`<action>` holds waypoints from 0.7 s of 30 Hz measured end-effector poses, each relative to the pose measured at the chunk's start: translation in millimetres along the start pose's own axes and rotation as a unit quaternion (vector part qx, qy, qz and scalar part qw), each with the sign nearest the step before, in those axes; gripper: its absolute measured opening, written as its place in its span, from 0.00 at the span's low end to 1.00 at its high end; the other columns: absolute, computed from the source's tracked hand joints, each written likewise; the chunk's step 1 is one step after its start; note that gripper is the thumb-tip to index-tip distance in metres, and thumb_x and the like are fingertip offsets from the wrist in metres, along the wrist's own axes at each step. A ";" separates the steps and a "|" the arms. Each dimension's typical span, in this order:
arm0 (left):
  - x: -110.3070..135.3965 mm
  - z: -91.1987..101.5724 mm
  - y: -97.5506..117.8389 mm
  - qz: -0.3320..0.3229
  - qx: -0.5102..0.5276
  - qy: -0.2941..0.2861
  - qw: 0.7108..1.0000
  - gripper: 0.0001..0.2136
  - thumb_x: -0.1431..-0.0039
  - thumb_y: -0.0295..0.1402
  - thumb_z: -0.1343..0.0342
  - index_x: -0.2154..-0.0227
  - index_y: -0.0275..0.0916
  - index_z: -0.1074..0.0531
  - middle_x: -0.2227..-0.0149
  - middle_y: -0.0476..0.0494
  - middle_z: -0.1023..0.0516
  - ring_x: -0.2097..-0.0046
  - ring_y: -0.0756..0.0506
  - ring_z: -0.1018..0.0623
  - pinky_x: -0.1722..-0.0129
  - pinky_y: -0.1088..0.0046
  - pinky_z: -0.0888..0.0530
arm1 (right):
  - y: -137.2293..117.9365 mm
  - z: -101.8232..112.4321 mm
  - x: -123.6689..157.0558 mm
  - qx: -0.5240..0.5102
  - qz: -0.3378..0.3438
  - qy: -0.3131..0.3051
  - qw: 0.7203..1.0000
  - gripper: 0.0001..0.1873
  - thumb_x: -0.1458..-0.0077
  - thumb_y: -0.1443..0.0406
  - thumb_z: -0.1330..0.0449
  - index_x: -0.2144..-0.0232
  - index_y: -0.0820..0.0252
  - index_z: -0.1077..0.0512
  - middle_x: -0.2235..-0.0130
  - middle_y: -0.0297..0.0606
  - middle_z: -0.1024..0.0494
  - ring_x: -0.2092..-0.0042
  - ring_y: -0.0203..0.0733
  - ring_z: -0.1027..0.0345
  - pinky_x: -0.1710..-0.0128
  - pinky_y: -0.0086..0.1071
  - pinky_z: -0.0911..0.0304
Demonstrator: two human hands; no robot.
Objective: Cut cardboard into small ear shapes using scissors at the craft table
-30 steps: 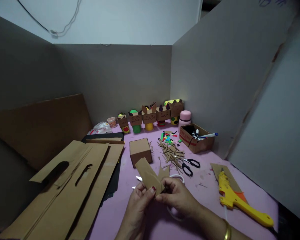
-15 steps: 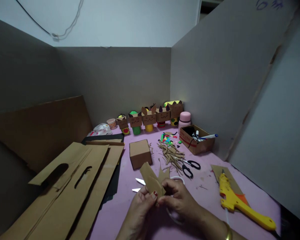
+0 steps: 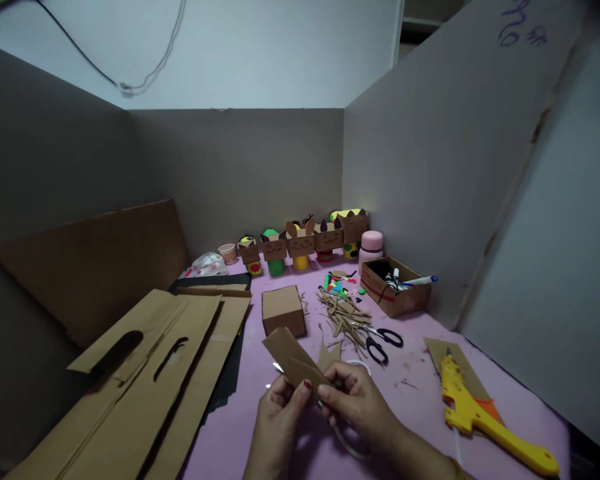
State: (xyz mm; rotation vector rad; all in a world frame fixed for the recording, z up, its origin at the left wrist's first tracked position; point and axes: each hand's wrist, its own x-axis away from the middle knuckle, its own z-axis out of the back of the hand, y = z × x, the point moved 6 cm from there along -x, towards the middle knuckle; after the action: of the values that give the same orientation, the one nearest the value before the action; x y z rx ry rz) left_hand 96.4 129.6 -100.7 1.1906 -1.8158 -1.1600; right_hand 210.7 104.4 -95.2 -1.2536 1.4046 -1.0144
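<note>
A flat piece of brown cardboard [image 3: 291, 353] is pinched between both hands just above the table. My left hand [image 3: 281, 407] grips its lower left edge, thumb on top. My right hand [image 3: 356, 393] holds the lower right end with thumb and fingers. Beneath the hands lies a pair of white-handled scissors [image 3: 351, 445], with its blades mostly covered by the cardboard. Another cut cardboard scrap [image 3: 330, 355] shows just behind my right fingers. Beyond the held piece sits a closed cardboard box [image 3: 283, 310].
Cardboard sheets [image 3: 130, 393] cover the left side. Cardboard strips [image 3: 345, 317] and black-handled scissors [image 3: 383, 343] lie right of centre. A yellow glue gun [image 3: 485, 417] rests at the right. Behind stand a box of pens [image 3: 395, 293], a pink bottle [image 3: 371, 247] and several box-headed figures [image 3: 300, 243].
The held cardboard has turned and tilted leftward, now covering more of the white scissors' blades. Both hands keep their grip. The whole view has shifted slightly.
</note>
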 end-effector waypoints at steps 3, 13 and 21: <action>0.5 -3.2 1.9 0.007 -0.011 -0.010 1.000 0.11 0.54 0.37 0.34 0.72 0.34 0.23 0.76 0.44 0.22 0.74 0.47 0.26 0.70 0.73 0.29 | 1.7 1.9 -1.7 0.007 -0.005 0.003 1.000 0.26 0.58 0.43 0.37 0.79 0.59 0.36 0.84 0.30 0.32 0.84 0.30 0.42 0.84 0.25 0.45; -1.1 1.5 1.0 -0.013 -0.053 -0.003 0.999 0.12 0.57 0.36 0.33 0.72 0.33 0.22 0.74 0.42 0.21 0.71 0.46 0.25 0.69 0.73 0.29 | 2.8 5.8 -3.0 0.085 0.004 0.004 0.996 0.27 0.52 0.42 0.43 0.79 0.60 0.35 0.82 0.30 0.33 0.83 0.31 0.43 0.81 0.26 0.46; -8.5 18.7 11.4 -0.029 0.035 0.067 0.997 0.13 0.59 0.34 0.31 0.68 0.34 0.21 0.69 0.42 0.18 0.67 0.47 0.22 0.66 0.75 0.27 | -19.4 22.3 -1.0 0.317 0.038 0.002 0.948 0.15 0.47 0.55 0.44 0.74 0.61 0.29 0.77 0.33 0.30 0.73 0.38 0.38 0.74 0.30 0.47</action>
State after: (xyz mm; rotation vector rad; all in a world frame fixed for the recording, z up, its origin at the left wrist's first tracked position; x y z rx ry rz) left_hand 79.3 145.6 -97.9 1.3367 -1.7438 -1.0290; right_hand 236.2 103.2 -80.5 -0.7143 0.9931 -1.2800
